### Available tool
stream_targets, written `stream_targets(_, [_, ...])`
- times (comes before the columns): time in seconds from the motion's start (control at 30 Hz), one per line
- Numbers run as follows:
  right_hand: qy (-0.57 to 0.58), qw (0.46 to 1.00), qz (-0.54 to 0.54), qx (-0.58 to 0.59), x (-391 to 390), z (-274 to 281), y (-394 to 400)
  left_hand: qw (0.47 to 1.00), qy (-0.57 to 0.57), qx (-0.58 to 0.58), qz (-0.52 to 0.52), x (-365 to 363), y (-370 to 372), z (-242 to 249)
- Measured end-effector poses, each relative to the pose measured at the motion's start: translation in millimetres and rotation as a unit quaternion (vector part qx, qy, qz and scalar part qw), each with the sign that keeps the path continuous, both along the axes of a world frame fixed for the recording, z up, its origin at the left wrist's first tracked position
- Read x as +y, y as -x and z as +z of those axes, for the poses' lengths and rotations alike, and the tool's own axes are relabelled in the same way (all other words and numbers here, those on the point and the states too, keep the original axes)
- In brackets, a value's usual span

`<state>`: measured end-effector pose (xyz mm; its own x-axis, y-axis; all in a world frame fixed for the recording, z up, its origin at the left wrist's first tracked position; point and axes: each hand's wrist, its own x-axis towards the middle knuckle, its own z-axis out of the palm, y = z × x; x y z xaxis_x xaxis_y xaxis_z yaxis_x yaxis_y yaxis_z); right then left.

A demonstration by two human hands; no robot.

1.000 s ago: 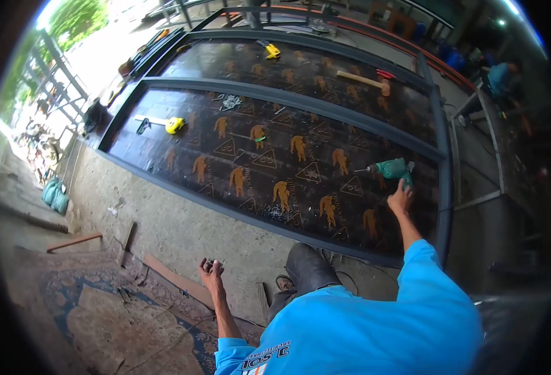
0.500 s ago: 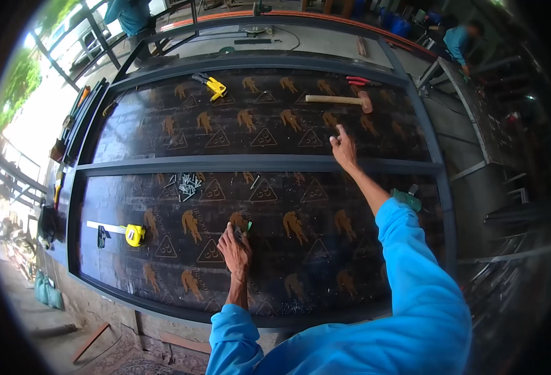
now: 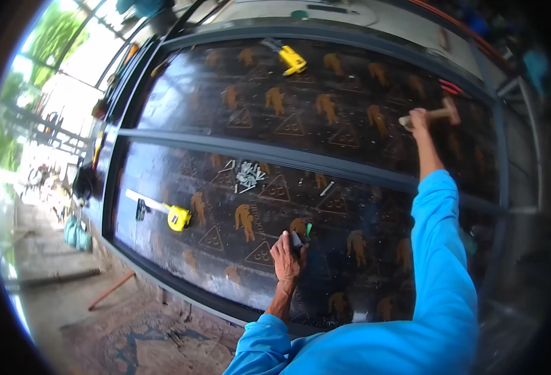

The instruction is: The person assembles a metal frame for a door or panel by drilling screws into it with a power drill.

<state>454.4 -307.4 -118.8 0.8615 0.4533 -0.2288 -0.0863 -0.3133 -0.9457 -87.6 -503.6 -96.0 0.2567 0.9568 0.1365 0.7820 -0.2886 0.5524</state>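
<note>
My right hand (image 3: 419, 120) is closed around the wooden handle of a mallet (image 3: 439, 114), whose reddish-brown head points right. Lower down, my left hand (image 3: 286, 257) grips a small dark object (image 3: 296, 241) with a green bit at its end, close over the dark printed board (image 3: 325, 269); its kind I cannot tell. Up and left of that hand, a pile of screws (image 3: 248, 175) lies on the board, with a single screw (image 3: 327, 188) off to the right. A yellow tape measure (image 3: 178, 217) rests farther left, its blade partly out.
A grey metal frame (image 3: 269, 157) borders and crosses the board. Near the far edge lie a yellow-handled tool (image 3: 292, 60) and red-handled pliers (image 3: 451, 87). Long tools and bars (image 3: 122, 72) line the left side. A person (image 3: 153, 14) is at the far left.
My right hand has reached forward and taken hold of the mallet handle. The whole view has turned and shifted, while my left hand still holds the small dark object.
</note>
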Motion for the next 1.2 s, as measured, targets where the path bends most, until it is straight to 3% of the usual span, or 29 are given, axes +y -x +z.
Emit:
stream_targets(0.03, [-0.217, 0.976, 0.031, 0.000, -18, -56, -35, 1.000, 0.000, 0.014, 0.001, -5, 2, -1])
stream_targets(0.07, [-0.163, 0.981, -0.049, 0.087, -49, 23, 20, 1.000, -0.008, 0.024, 0.007, -2, -1, -4])
stream_targets(0.13, [-0.151, 0.987, 0.010, 0.061, -125, 80, 51, 1.000, -0.015, 0.008, -0.004, -2, 1, -3])
stream_targets(0.2, [-0.134, 0.990, 0.019, 0.049, -196, 108, 103, 0.999, -0.041, 0.002, -0.005, -2, -1, -3])
stream_targets(0.23, [-0.087, 0.996, 0.008, 0.009, -231, 109, 129, 1.000, 0.014, -0.002, 0.006, -1, 2, -5])
stream_targets(0.27, [-0.082, 0.997, 0.000, 0.007, -270, 124, 164, 0.999, 0.013, 0.001, -0.047, 2, -1, -3])
stream_targets(0.33, [-0.060, 0.983, -0.058, -0.166, -341, 113, 220, 0.993, -0.082, -0.087, -0.012, -8, 1, 2])
stream_targets(0.37, [-0.031, 0.975, -0.117, -0.185, -374, 116, 245, 0.991, -0.069, -0.110, -0.010, -11, 7, -1])
stream_targets(0.47, [0.058, 0.953, -0.234, -0.181, -463, 128, 297, 0.987, -0.103, -0.005, -0.127, -55, 43, 33])
stream_targets(0.53, [0.113, 0.925, -0.322, -0.170, -505, 108, 303, 0.934, 0.119, 0.035, -0.336, -84, 82, 40])
stream_targets(0.6, [0.154, 0.891, -0.404, -0.135, -538, 104, 293, 0.852, 0.185, 0.104, -0.479, -119, 113, 50])
stream_targets(0.67, [0.182, 0.866, -0.455, -0.099, -568, 84, 275, 0.807, 0.177, 0.136, -0.547, -135, 129, 54])
stream_targets(0.73, [0.219, 0.837, -0.494, -0.088, -585, 70, 260, 0.804, 0.160, 0.150, -0.553, -137, 134, 56])
stream_targets(0.83, [0.129, 0.821, -0.545, -0.107, -593, 28, 236, 0.809, 0.145, 0.163, -0.545, -135, 136, 60])
stream_targets(0.9, [0.077, 0.804, -0.586, 0.065, -588, 21, 223, 0.811, 0.139, 0.165, -0.543, -134, 140, 61])
stream_targets(1.0, [-0.133, 0.770, -0.612, 0.121, -581, 25, 208, 0.814, 0.137, 0.169, -0.539, -135, 143, 65])
stream_targets(1.03, [-0.135, 0.774, -0.607, 0.123, -577, 30, 201, 0.815, 0.136, 0.170, -0.537, -136, 144, 66])
stream_targets(1.1, [-0.034, 0.725, -0.684, 0.067, -571, 39, 184, 0.816, 0.135, 0.171, -0.535, -137, 144, 69])
stream_targets(1.13, [-0.038, 0.728, -0.681, 0.068, -570, 43, 173, 0.817, 0.136, 0.170, -0.534, -137, 145, 71])
stream_targets(1.2, [0.064, 0.709, -0.695, 0.098, -576, 47, 157, 0.816, 0.138, 0.170, -0.535, -139, 148, 74])
